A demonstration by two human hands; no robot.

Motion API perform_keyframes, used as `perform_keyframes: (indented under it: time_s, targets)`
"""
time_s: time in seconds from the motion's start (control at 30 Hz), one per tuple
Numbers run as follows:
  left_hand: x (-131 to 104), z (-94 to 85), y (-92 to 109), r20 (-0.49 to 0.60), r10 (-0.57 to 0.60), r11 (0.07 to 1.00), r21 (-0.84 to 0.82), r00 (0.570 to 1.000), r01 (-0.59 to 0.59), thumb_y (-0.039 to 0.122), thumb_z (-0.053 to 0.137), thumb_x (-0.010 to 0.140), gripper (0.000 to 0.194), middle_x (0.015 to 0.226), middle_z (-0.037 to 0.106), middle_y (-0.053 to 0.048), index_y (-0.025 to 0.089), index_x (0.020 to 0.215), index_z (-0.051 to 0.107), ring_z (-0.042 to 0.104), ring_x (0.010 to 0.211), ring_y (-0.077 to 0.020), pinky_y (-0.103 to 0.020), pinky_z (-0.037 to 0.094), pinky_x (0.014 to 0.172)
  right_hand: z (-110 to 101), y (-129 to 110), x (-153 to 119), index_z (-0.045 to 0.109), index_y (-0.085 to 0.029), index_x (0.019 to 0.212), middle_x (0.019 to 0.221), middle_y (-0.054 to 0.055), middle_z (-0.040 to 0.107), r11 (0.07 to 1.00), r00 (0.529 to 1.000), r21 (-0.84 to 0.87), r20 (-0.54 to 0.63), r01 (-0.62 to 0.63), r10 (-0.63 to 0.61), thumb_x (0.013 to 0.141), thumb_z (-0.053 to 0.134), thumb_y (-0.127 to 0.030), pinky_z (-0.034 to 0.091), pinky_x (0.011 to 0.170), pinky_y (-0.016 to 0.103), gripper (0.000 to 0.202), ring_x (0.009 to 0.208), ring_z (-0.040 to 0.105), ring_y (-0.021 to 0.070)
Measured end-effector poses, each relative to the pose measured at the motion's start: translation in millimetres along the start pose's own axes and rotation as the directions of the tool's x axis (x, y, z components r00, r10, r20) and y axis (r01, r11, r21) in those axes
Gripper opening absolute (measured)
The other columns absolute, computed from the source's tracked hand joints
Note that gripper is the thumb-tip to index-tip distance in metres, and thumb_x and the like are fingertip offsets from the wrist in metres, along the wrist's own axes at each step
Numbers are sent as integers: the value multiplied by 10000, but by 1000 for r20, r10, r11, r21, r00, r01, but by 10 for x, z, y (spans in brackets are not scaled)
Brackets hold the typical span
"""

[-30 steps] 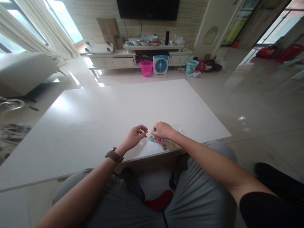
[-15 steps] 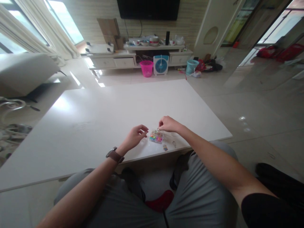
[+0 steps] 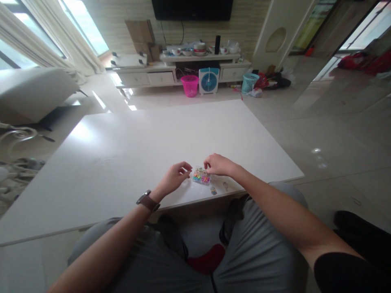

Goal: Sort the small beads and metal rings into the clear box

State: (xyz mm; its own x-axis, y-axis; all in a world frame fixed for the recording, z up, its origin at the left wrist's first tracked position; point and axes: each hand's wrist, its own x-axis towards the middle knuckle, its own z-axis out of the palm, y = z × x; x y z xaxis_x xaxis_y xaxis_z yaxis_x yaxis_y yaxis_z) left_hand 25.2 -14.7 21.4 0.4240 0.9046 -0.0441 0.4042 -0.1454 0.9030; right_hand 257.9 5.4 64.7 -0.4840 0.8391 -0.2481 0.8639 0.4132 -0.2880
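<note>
A living room in a home.

A dark television [image 3: 192, 9] hangs on the wall at 12 o'clock above a low white cabinet [image 3: 183, 71] crowded with bowls and cups. A pink basket [image 3: 190, 85], a small blue fan [image 3: 209, 80] and a teal basket [image 3: 249, 82] stand on the glossy tiled floor. Curtained windows [image 3: 45, 36] fill 10 o'clock, a pale sofa [image 3: 30, 91] sits at 9 o'clock.

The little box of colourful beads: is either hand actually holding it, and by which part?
Cannot be told. The right hand has its fingertips at the far edge of the bead box; the left hand is pinched just beside it. Whether either grips anything is too small to see.
</note>
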Motion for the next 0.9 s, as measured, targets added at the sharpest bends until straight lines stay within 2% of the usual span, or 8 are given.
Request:
perform_keyframes:
  time_s: [0.2,0.53,0.63,0.77,0.83,0.9]
  targets:
    - [3,7,-11,13,2,999,40,1000,-2,299,581,875,166,916,704,-46,185,972,652,689,741,-163,-264,508,626,60,26,-8,773,-199,901,878,50,751,1000,999,-8,47,24,-24,750,620,-179,395,617,226,216,768,647,161]
    - [-4,23,-29,20,16,995,100,1000,-18,310,570,882,169,895,705,-40,192,966,657,676,740,-158,-268,510,634,-35,35,-105,786,-219,930,873,46,751,996,995,-31,61,82,-80,756,621,-199,399,634,235,241,774,649,169]
    - [-7,12,-13,21,17,993,118,1000,-20,320,563,888,179,858,700,-35,192,973,656,666,729,-157,-274,513,635,-80,98,-115,765,-219,969,886,44,741,996,997,-34,20,77,-76,785,619,-243,410,660,242,236,801,645,175]
    - [-27,8,53,46,127,972,195,991,-133,269,594,850,180,986,693,-50,204,1006,659,659,884,-180,-295,538,717,-140,341,-127,722,-201,1052,993,61,707,998,1000,-52,17,21,-20,762,653,-228,446,752,249,299,903,636,198]
    - [-41,19,85,83,214,942,248,973,-228,238,619,820,241,1143,663,-64,223,1057,658,631,1030,-205,-329,543,818,-146,467,-143,689,-180,1132,1137,100,651,995,998,-97,50,-34,39,708,718,-228,459,830,262,427,1018,608,235]
    - [-52,37,101,125,279,904,299,952,-305,231,638,808,284,1256,619,-69,241,1091,658,586,1144,-229,-383,511,951,-131,534,-165,642,-173,1219,1219,132,590,987,987,-127,113,-104,118,657,792,-296,468,879,298,595,1113,560,286]
